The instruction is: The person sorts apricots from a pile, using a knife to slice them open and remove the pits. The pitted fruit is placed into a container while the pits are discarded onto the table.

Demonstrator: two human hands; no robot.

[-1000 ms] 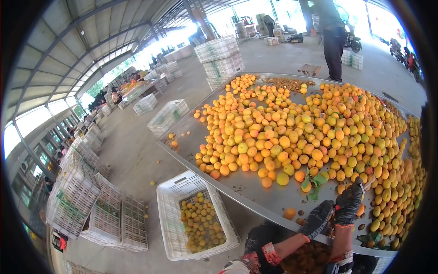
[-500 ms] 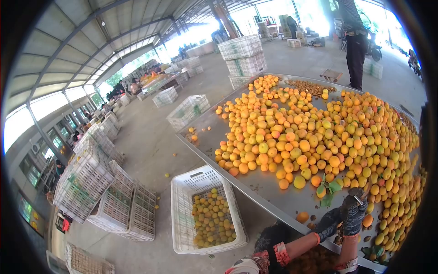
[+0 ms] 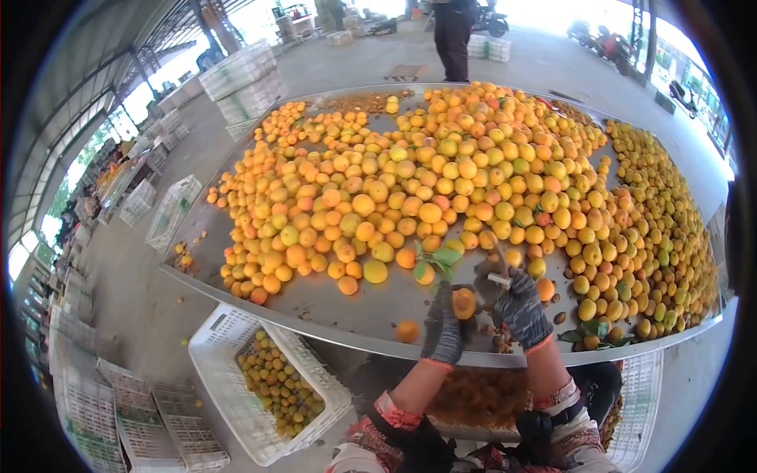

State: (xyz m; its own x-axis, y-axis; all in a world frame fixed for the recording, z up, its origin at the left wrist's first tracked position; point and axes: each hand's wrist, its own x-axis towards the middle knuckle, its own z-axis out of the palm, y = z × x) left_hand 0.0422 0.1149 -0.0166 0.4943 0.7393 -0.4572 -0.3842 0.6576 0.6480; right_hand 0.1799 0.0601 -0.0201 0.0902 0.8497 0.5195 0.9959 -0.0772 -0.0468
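Both hands wear dark grey knitted gloves over the near edge of a metal table [image 3: 378,303]. My left hand [image 3: 444,327] is closed round an apricot [image 3: 464,303], whose facing side looks cut open around a darker middle. Just to its right, my right hand [image 3: 523,311] is closed on a small tool [image 3: 498,279] with a pale, short end; its kind is not clear. A leafy sprig [image 3: 441,258] lies beyond the hands among the fruit. One loose apricot [image 3: 407,330] rests left of my left hand, and small brown stones [image 3: 501,343] lie between the hands.
A large apricot heap [image 3: 378,189] covers much of the table, with smaller, greener fruit [image 3: 662,213] at right. A white crate [image 3: 217,335] holding fruit stands at the lower left. Brown stones or scraps [image 3: 481,398] fill a container below the edge. A person [image 3: 453,39] stands beyond.
The view has swung right, bringing the whole table into sight. My hands, close together before, are now apart, and the apricot in my left hand shows.
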